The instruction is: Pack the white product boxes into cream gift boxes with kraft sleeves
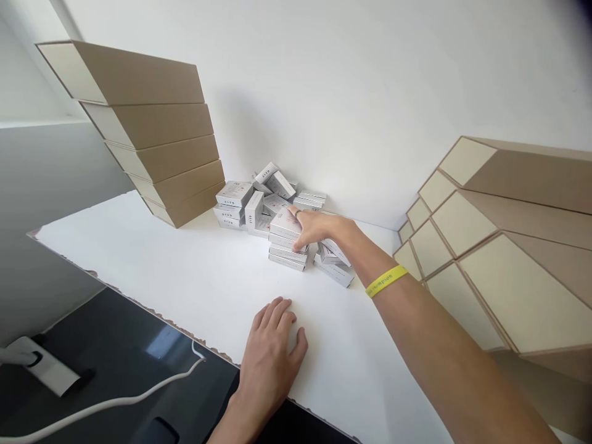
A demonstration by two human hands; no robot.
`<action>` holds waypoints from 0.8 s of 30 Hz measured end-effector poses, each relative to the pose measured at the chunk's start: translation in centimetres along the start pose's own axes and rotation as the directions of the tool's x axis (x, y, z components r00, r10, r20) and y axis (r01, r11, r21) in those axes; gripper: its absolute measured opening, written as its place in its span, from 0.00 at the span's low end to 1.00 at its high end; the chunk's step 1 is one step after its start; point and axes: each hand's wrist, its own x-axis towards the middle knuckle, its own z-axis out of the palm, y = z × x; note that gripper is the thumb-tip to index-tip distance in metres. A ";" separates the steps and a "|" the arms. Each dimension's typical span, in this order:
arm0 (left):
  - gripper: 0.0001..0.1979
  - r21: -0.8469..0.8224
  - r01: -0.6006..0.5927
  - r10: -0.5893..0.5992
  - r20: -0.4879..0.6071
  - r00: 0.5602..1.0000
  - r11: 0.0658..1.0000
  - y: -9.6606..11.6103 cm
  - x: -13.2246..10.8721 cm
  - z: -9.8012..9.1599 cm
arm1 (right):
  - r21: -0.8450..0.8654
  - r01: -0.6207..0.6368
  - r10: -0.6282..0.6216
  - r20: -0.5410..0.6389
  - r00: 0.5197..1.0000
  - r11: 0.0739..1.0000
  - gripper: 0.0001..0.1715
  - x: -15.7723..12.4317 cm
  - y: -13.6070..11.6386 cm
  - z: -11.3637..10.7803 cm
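Note:
My right hand (314, 227), with a yellow wristband (387, 280) on its forearm, reaches into a pile of small white printed boxes. Its thumb and fingers close around the upper small white box (285, 223) of a short stack; the far fingers are partly hidden. Under it lie more flat boxes (287, 256). Beside the stack, tilted boxes (333, 270) lie to the right, and a neat stack of boxes (234, 197) stands to the left. My left hand (275, 354) rests palm down on the white tabletop (194, 271), fingers loosely bent and apart, holding nothing.
At the back left stands a tall, leaning-looking stack of brown cartons (161, 132) with cream ends. More such cartons (481, 246) are piled on the right. A white wall (361, 92) backs the table. Below the chipped front edge are a dark surface (124, 333) and a white cable (115, 402).

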 end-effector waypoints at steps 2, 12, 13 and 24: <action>0.02 -0.001 -0.004 0.004 0.000 1.000 1.000 0.0 0.0 0.0 | -0.004 -0.009 0.009 0.012 1.000 1.000 0.74 0.0 -0.2 0.0; 0.02 -0.014 0.005 -0.005 0.026 1.000 1.000 -0.1 0.0 -0.1 | -0.055 0.017 -0.014 0.056 0.998 0.998 0.72 -2.4 -2.8 1.4; 0.02 -0.012 0.002 -0.002 0.022 1.000 1.000 0.0 0.0 -0.2 | -0.060 0.019 -0.015 0.056 0.998 0.998 0.72 -2.5 -2.9 1.5; 0.03 0.002 -0.004 0.004 0.011 1.000 1.000 0.0 0.0 -0.3 | -0.076 0.072 -0.068 0.057 0.996 0.994 0.70 -3.0 -4.7 1.7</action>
